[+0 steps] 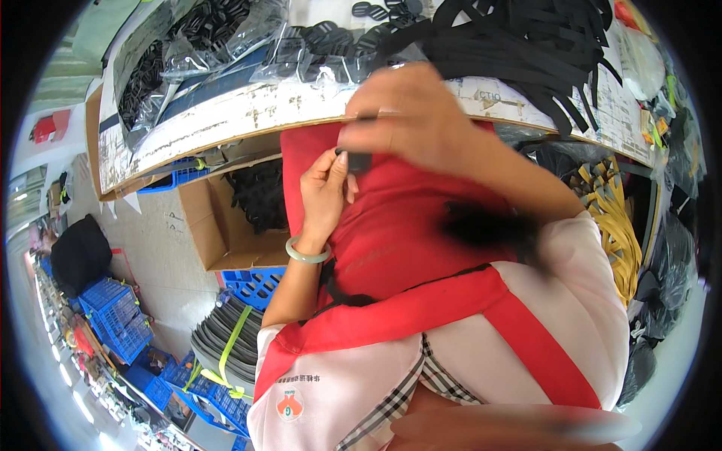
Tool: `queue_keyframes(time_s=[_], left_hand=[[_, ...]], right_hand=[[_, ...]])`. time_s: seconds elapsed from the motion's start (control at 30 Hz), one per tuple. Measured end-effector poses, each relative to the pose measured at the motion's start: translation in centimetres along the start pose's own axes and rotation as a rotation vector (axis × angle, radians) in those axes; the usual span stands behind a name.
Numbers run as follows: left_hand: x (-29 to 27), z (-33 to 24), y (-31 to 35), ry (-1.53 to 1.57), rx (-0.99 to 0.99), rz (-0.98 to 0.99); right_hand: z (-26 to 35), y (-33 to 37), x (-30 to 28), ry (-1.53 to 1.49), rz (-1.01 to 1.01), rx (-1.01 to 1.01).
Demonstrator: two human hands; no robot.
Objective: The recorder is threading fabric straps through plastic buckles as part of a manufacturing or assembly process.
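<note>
My left hand (325, 192), with a pale green bangle (307, 252) on its wrist, is closed in a pinch on a small black strap piece (359, 160). My right hand (414, 116) is just above and to the right, blurred by motion, its fingers curled over the strap's upper part. A dark bit shows between those fingers, too smeared to name. Both hands are over my red apron (406, 203), at the table's front edge. On the worn white table (248, 105) beyond lie a pile of black straps (519, 45) and black plastic buckles (323, 37).
Clear bags of black buckles (195, 37) sit at the table's left. Below stands an open cardboard box (214, 218) with black pieces inside. Blue crates (116, 316) and a bundled black coil (226, 338) are at left; yellow strips (613, 233) hang at right.
</note>
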State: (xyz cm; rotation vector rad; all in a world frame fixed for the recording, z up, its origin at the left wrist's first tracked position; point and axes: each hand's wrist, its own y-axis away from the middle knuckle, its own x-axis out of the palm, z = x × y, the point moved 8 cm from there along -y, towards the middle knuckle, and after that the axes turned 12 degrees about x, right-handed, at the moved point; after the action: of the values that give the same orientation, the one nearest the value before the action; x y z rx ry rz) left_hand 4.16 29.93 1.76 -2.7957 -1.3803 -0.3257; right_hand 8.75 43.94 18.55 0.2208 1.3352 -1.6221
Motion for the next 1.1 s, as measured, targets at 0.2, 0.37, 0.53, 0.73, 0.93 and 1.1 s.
queue_keyframes(time_s=[0.2, 0.37, 0.53, 0.73, 0.93, 1.1], left_hand=[[-1.8, -3.8, -0.3, -0.020, 0.072, -0.162], [-0.8, -4.9, 0.1, -0.095, 0.197, -0.115], [-1.2, -4.4, 0.0, -0.209, 0.285, -0.094], [0.0, -5.7, 0.6, -0.438, 0.459, -0.035], [0.2, -5.9, 0.5, -0.548, 0.516, -0.084], [1.4, -6.3, 0.7, -0.737, 0.770, 0.025]], right_hand=[[4.1, 2.4, 4.5, -0.585, 0.516, 0.533], [-1.7, 8.8, 9.1, -1.082, 0.549, 1.365], [-2.0, 9.1, 9.7, -1.256, 0.463, 1.437], [-1.8, 9.3, 9.9, -1.483, 0.255, 1.502], [-1.6, 9.3, 10.5, -1.606, 0.089, 1.478], [-2.9, 9.2, 10.0, -1.388, 0.112, 1.371]])
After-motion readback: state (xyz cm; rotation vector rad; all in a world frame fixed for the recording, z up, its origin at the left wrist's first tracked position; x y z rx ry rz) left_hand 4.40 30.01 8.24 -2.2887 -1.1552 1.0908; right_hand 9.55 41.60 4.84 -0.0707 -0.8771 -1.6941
